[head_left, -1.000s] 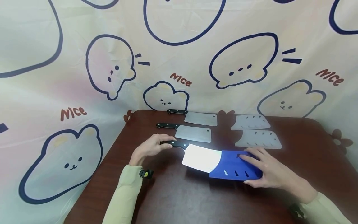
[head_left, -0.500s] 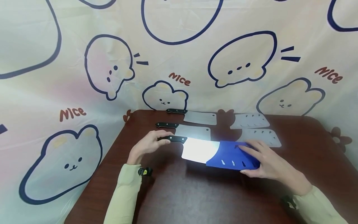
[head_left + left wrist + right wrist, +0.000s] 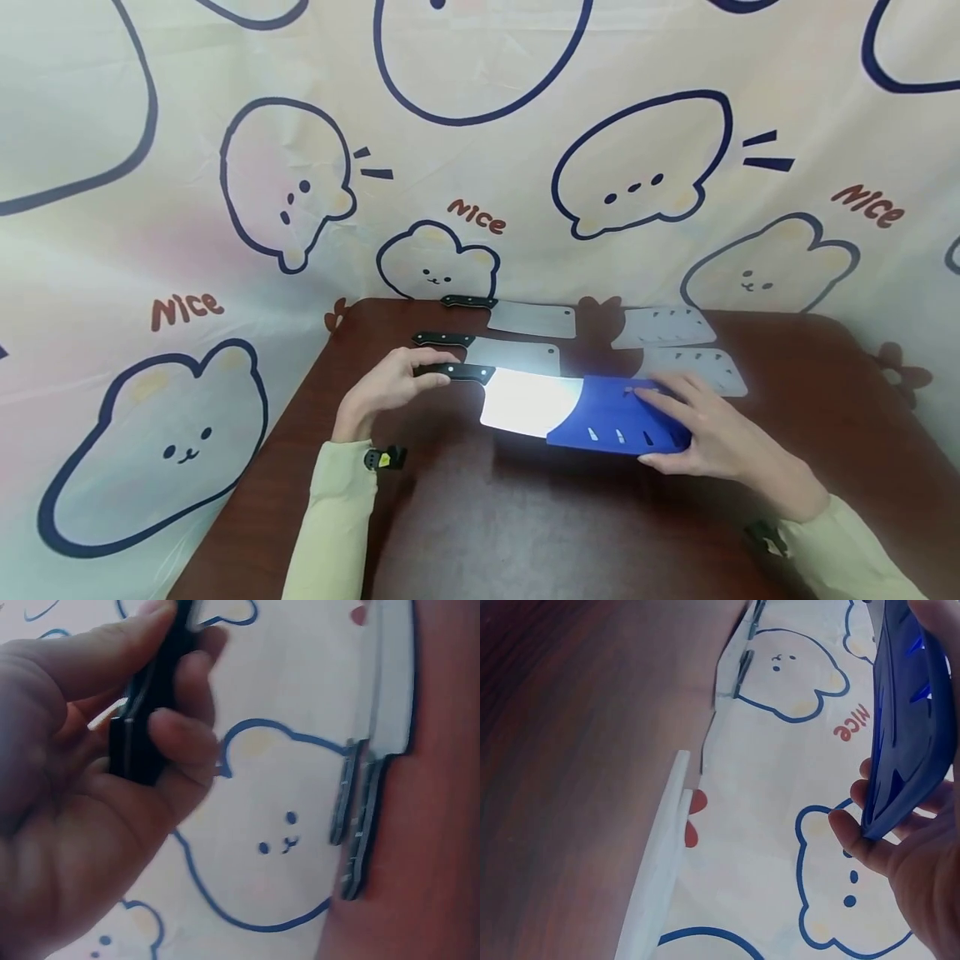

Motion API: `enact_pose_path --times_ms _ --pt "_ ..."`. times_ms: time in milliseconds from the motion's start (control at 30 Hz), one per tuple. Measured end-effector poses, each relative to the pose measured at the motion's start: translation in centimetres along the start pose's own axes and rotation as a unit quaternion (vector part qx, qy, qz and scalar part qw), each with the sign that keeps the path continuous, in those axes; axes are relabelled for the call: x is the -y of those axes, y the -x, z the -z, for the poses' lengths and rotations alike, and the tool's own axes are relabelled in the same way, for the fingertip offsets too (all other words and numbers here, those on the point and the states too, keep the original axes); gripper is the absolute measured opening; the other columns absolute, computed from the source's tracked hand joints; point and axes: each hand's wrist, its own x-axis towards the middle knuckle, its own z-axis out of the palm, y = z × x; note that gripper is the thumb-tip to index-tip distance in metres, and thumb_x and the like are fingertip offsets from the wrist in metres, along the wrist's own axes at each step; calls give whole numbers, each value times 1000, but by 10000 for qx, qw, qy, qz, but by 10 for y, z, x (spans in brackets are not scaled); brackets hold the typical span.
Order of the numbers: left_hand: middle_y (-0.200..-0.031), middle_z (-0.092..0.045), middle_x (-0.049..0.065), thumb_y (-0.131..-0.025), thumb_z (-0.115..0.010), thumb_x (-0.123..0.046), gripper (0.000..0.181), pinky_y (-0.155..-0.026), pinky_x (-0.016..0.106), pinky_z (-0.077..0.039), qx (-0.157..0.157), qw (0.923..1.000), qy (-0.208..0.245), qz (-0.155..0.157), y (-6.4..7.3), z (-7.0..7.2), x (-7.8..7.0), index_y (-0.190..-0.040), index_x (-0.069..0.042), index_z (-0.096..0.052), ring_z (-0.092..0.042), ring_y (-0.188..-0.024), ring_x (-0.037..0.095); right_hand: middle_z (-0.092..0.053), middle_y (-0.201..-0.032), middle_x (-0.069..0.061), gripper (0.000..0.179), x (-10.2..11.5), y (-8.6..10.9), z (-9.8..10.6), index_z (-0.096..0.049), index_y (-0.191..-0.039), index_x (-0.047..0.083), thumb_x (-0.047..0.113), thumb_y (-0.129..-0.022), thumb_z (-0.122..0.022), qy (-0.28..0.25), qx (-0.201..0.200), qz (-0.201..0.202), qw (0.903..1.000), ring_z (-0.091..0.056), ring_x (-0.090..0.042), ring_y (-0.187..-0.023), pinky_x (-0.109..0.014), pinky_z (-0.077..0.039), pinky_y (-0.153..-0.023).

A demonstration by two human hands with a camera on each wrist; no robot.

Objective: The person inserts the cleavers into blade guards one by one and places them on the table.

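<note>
In the head view, my left hand (image 3: 386,386) grips the black handle of a cleaver (image 3: 525,400), its blade shining bright. The far part of that blade sits inside a blue slotted blade cover (image 3: 600,417). My right hand (image 3: 712,429) holds the cover's right end, fingers along the top edge and thumb at the bottom. Both are lifted off the table. Curled fingers wrap the cleaver handle (image 3: 150,712) in the left wrist view. The right wrist view shows the blue cover (image 3: 911,712) resting between thumb and fingers.
Two more cleavers with black handles, a far one (image 3: 532,318) and a nearer one (image 3: 517,352), lie on the brown table (image 3: 480,517). To their right lie two whitish slotted blade covers, one behind (image 3: 663,327) and one in front (image 3: 712,371). A patterned cloth (image 3: 525,167) hangs close behind.
Both hands have raised the cleaver and blue cover somewhat, away from me, during the first half second. Since then they stay nearly still. The bare length of blade looks about the same.
</note>
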Motion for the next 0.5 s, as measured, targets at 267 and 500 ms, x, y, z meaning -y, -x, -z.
enact_pose_path --times_ms 267,500 --pt "-120 -69 1 -93 -68 -22 33 -94 45 -51 -106 9998 160 -81 0 -10 6 -126 -20 -67 -59 -105 20 -51 -137 -15 84 1 1 0 -59 -134 16 58 -64 -83 32 26 38 10000 -46 -31 -118 -51 -56 -80" --pt "-115 -70 -2 -93 -68 -21 32 -93 42 -51 -131 9997 206 -89 -1 -11 5 -125 -22 -68 -60 -101 18 -50 -138 -15 85 4 3 1 -59 -133 17 54 -61 -86 -24 26 -111 9999 -45 -32 -120 -53 -56 -80"
